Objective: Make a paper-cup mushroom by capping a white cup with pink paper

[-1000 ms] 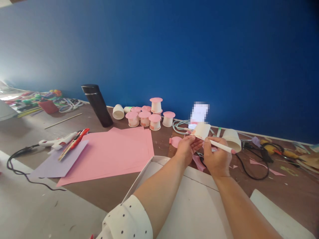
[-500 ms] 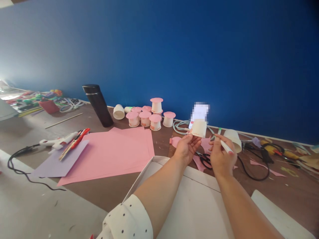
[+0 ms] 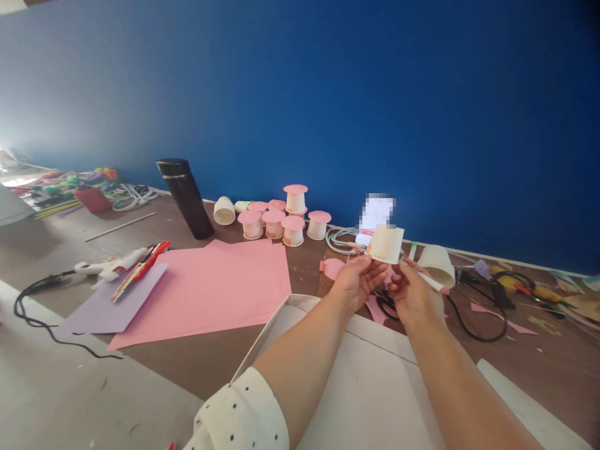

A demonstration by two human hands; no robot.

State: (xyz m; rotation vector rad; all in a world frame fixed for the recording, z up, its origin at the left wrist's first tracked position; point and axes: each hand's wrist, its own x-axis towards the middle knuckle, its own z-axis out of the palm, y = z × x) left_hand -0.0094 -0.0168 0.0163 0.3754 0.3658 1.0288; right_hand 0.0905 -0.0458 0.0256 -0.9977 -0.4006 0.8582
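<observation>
A white paper cup (image 3: 387, 244) is held rim down in front of a propped-up phone (image 3: 376, 211). My left hand (image 3: 355, 282) pinches the cup's lower left rim. My right hand (image 3: 416, 292) has its fingertips at the cup's lower right and keeps a white marker pen (image 3: 432, 282) between thumb and palm, its pink end pointing right. Below the hands lie black-handled scissors (image 3: 386, 306), partly hidden, and pink paper scraps (image 3: 375, 310). A pink paper disc (image 3: 334, 269) lies left of my left hand.
Several paper cups topped with pink discs (image 3: 274, 224) stand by the wall, near a black flask (image 3: 185, 199). Pink sheets (image 3: 225, 287) lie left, with a red cutter (image 3: 143, 269) and a glue gun (image 3: 112, 264). Another cup (image 3: 437, 265) lies on its side at right, near cables.
The cup has moved right and now stands more upright in view. My right hand's fingertips have come to the cup's edge, and the pen has swung lower to the right.
</observation>
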